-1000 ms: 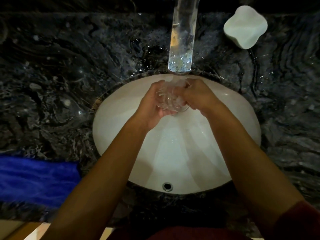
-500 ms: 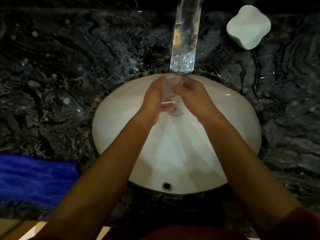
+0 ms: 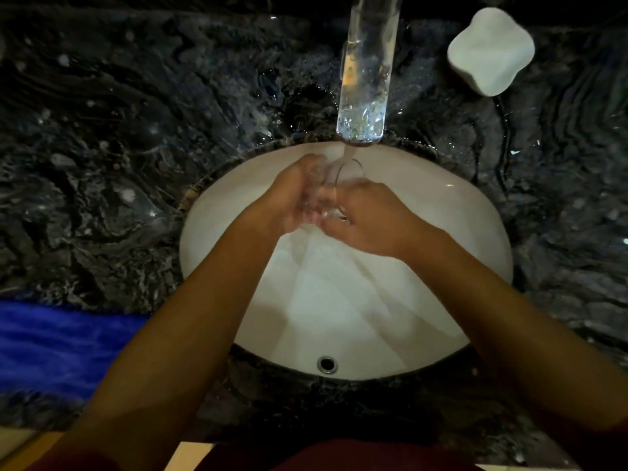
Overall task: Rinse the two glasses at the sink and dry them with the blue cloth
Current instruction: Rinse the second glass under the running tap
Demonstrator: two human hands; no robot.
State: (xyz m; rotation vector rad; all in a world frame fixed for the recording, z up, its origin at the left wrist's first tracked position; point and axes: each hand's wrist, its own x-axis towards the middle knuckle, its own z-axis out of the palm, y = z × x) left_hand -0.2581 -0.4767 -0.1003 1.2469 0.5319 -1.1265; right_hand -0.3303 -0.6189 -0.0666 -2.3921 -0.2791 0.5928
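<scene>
A dim room: dark veined stone counter (image 3: 102, 147) surrounds the white sink (image 3: 458, 266). Over the sink, under the tap (image 3: 365, 79), left hand (image 3: 289, 202) and right hand (image 3: 370, 219) grip a glass (image 3: 334, 185). Left of the sink lies the blue cloth (image 3: 57, 348).

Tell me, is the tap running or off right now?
Running. A stream of water falls from the tap spout onto the glass, held over the sink by the left hand and right hand.
</scene>
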